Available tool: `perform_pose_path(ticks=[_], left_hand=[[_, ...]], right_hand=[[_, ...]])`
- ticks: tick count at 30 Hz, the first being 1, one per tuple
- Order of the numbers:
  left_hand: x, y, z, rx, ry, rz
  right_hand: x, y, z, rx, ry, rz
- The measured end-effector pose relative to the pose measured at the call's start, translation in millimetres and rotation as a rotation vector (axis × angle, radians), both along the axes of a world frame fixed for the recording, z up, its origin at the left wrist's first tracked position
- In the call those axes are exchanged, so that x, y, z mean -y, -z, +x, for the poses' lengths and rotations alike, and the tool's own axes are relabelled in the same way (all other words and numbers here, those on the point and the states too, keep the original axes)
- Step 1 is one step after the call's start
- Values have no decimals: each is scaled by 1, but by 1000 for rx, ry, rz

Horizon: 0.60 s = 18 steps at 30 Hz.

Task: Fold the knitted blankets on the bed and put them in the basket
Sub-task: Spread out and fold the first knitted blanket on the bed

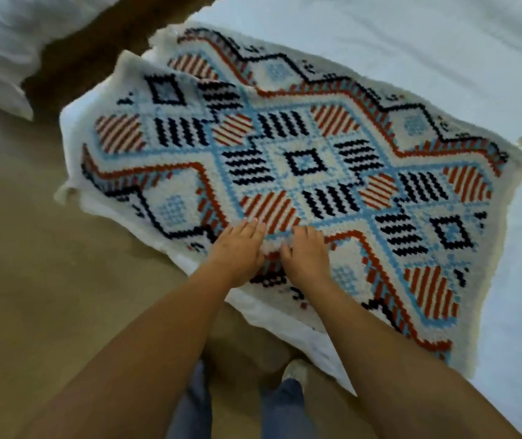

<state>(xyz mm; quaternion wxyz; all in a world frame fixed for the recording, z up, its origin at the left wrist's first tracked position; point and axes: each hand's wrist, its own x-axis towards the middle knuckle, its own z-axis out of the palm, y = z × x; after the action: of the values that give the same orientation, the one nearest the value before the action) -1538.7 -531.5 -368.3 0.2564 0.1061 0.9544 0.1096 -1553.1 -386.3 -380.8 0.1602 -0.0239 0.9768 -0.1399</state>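
Note:
A knitted blanket (pixel 304 163) in cream with light blue, red and black diamond patterns lies spread flat on the corner of the white bed (pixel 443 52). Its near edge reaches the mattress edge. My left hand (pixel 237 248) and my right hand (pixel 305 253) rest side by side on the blanket's near edge. The left hand's fingers lie fairly flat on the knit. The right hand's fingers curl into a small bunch of fabric raised between the two hands. No basket is in view.
Beige carpet floor (pixel 47 296) lies to the left and below. White bedding or a pillow (pixel 2 52) sits on the floor at top left, next to a dark brown strip (pixel 94 49). My legs and feet (pixel 294 375) stand at the bed's edge.

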Motion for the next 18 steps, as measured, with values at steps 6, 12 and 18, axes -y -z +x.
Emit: perform_pose_path(ticks=[6, 12, 18], left_hand=[[139, -23, -35, -36, -22, -32], [220, -38, -91, -55, -15, -69], [264, -43, -191, -50, 48, -130]], right_hand=[[137, -24, -37, -21, -10, -32], [219, -34, -93, -20, -58, -44], [252, -26, -184, -37, 24, -39]])
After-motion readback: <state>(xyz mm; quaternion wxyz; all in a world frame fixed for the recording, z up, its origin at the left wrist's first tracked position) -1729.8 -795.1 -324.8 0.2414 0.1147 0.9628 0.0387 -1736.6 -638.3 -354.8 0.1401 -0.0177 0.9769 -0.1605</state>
